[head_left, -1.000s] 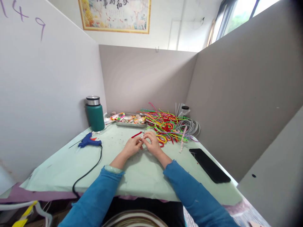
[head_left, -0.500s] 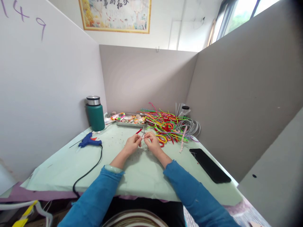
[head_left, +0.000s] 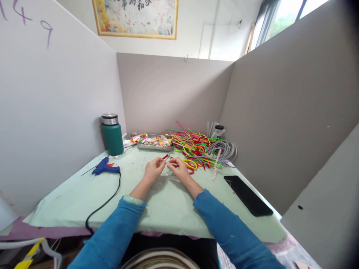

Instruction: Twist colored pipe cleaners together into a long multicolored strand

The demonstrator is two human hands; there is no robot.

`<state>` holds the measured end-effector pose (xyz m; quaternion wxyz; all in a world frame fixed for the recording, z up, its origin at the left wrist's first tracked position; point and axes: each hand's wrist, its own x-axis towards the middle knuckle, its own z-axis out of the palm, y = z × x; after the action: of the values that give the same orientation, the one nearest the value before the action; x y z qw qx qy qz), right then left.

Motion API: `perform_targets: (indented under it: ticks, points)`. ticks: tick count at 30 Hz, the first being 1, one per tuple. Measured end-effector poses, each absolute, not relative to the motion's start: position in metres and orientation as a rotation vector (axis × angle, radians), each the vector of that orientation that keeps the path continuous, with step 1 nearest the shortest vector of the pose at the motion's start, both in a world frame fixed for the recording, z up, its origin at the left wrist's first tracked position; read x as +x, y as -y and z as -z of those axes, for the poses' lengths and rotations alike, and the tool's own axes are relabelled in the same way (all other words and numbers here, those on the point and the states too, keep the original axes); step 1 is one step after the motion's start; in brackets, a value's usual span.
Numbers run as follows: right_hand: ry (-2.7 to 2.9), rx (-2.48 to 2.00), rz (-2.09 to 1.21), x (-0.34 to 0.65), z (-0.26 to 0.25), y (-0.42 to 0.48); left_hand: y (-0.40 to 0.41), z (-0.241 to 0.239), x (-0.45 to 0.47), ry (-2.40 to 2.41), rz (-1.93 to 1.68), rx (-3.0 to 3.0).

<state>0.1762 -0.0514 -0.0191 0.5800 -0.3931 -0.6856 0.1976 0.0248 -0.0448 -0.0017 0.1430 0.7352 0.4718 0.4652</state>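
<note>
Over the middle of the table my left hand (head_left: 153, 169) and my right hand (head_left: 178, 169) face each other, fingertips pinched close together. A small pale thing is between them, too small to make out. Just beyond my left fingertips shows a short red fuzzy piece (head_left: 165, 157), like pipe cleaner; I cannot tell whether it is held or lying there. Beside my right hand lie scissors with yellow and red handles (head_left: 190, 164), their blades partly hidden behind the fingers.
Behind my hands are a heap of colourful pipe cleaners (head_left: 193, 144), a metal tray (head_left: 155, 148) of small pieces and a grey coil (head_left: 228, 151). At left stand a green bottle (head_left: 112, 139) and a blue glue gun (head_left: 105, 167) with cord. A black phone (head_left: 248, 196) lies right.
My hands have shifted slightly to the left, and the fingertips have turned a little. The red piece now shows nearer the fingers. Other things stay in place.
</note>
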Motion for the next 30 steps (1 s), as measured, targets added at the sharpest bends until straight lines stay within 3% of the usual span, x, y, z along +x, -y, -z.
perform_targets:
  ticks: [10, 30]
  points:
    - [1.731, -1.013, -0.053, 0.180, 0.011, 0.060, 0.056, 0.000, 0.026, -1.520, -1.103, 2.476]
    - [1.787, -1.186, -0.006, 0.182, 0.018, 0.054, 0.062, -0.003, 0.034, -1.240, -0.909, 3.160]
